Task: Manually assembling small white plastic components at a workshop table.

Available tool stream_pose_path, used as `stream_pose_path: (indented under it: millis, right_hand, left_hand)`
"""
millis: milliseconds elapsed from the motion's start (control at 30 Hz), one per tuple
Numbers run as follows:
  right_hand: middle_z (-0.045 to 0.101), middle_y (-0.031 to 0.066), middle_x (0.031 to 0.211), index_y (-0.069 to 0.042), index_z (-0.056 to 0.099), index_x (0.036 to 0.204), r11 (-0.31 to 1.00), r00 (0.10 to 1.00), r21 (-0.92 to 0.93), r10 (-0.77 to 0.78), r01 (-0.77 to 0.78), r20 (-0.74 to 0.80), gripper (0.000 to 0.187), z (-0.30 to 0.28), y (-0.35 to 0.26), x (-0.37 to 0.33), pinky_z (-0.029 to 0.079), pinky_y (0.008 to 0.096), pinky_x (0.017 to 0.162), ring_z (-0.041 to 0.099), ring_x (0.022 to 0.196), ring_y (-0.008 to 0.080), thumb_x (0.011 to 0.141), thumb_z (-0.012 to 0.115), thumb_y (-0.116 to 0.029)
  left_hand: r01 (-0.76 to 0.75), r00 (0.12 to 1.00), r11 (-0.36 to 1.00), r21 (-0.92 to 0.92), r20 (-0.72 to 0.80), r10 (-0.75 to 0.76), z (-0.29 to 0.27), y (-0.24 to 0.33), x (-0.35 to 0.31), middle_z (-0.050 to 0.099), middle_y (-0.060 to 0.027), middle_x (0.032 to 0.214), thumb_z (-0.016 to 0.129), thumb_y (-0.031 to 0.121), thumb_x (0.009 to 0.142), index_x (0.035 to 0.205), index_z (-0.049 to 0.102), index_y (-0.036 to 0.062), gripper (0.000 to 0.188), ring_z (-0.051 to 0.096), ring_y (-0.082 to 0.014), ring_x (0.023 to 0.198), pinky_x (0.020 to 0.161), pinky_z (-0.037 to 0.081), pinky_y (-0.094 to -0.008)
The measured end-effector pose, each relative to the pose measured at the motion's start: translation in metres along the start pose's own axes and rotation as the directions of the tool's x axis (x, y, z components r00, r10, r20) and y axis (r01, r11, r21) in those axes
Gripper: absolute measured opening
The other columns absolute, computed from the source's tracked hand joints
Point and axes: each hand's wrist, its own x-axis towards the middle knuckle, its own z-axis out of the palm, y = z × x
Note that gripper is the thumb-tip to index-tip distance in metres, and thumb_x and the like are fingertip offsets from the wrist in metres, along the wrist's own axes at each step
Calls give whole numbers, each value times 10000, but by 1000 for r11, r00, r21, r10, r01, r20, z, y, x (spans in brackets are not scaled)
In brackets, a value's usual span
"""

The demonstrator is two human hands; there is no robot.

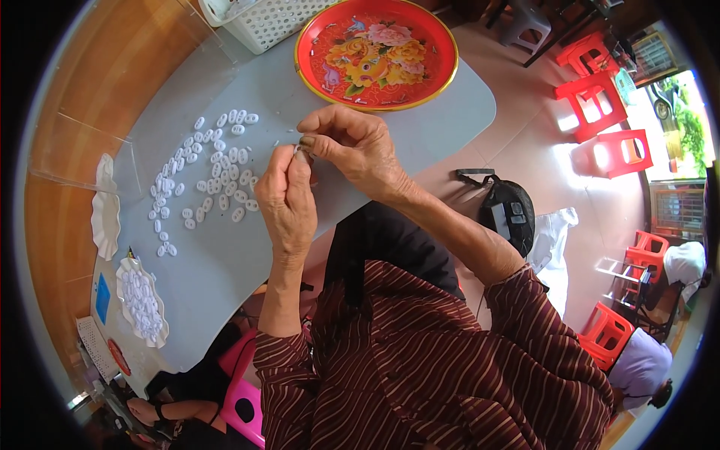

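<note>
Over the grey table (217,270), my two hands meet at the fingertips. My left hand (286,202) is closed in a pinch, and a bit of a small white piece (298,148) shows at its fingertips. My right hand (356,146) is also closed, thumb against forefinger, touching the same spot; what it pinches is too small and covered to make out. Many white oval plastic pieces (224,202) with dark slots lie loose to the left of my hands. A few tiny white bits (276,142) lie just beside my fingers.
A round red tray (322,86) with a flower print and small bits on it sits at the far side, beside a white perforated basket (259,34). At left, a scalloped white dish (159,330) holds more ovals. Another person's arm (187,409) rests lower left. Red stools (592,101) stand right.
</note>
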Motion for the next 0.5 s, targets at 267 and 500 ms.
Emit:
stream_pose_path:
  millis: [267,500]
  right_hand:
    - [629,78,736,48,576,850,993,993,-107,66,-56,97,152,0,-4,0,499,254,564,594,635,110,896,604,-94]
    - [627,69,705,39,579,842,958,988,-268,132,-105,85,216,0,-11,-1,474,241,540,582,614,96,899,616,-165]
  left_hand:
    - [191,967,958,-215,208,-147,-24,3,6,526,-9,656,508,157,916,821,566,-10,201,427,-81,609,566,366,-240]
    - [37,979,992,-124,203,-11,-24,3,3,556,-32,660,510,148,915,825,573,-8,191,480,-98,605,563,396,-255]
